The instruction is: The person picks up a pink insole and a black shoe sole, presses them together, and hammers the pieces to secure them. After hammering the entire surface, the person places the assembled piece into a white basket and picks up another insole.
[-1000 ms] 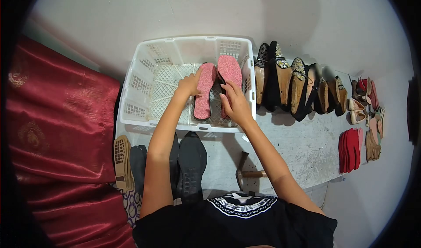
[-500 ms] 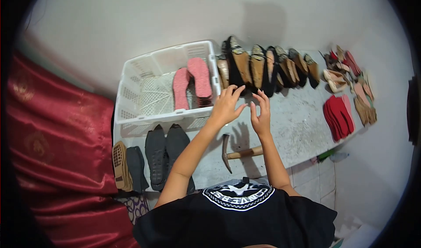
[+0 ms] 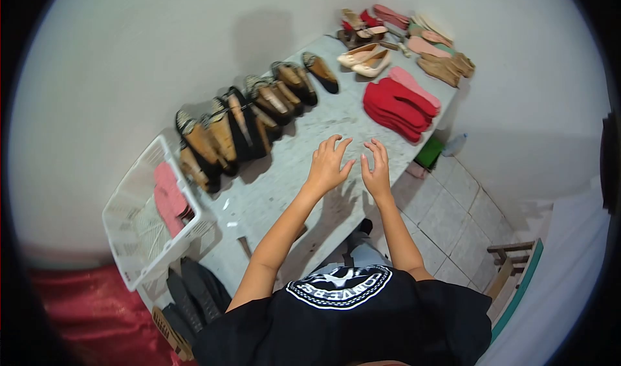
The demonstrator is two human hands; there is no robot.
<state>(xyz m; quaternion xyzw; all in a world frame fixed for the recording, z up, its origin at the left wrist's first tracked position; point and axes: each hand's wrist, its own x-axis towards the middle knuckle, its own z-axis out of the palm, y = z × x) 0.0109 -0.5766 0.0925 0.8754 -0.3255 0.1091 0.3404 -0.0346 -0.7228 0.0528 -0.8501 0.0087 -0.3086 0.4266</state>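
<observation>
My left hand (image 3: 328, 165) hovers over the table (image 3: 294, 162), palm inward, fingers apart and slightly curled, holding nothing. Beside it my right hand (image 3: 376, 170) is raised the same way, also holding nothing, near the table's front edge. A small gap separates the two. A stack of red shoe-shaped pieces (image 3: 398, 107) lies beyond my right hand. Left of my hands stands a row of black loafers (image 3: 242, 123) with patterned uppers and tan insoles. A hammer (image 3: 244, 246) rests on the table, mostly hidden behind my left forearm.
A white plastic basket (image 3: 119, 236) with pink insoles (image 3: 169, 194) stands at the left end. Dark soles (image 3: 194, 291) sit before it, near a red curtain (image 3: 90, 314). Cream flats (image 3: 370, 62) and brown pieces (image 3: 443, 68) lie at the far end. A wooden-framed stool (image 3: 511, 269) stands at right.
My view has swung to the right, so the basket and loafers now appear further left and the red stack nearer my hands. Both hands stay raised and open; my left forearm now covers most of the hammer.
</observation>
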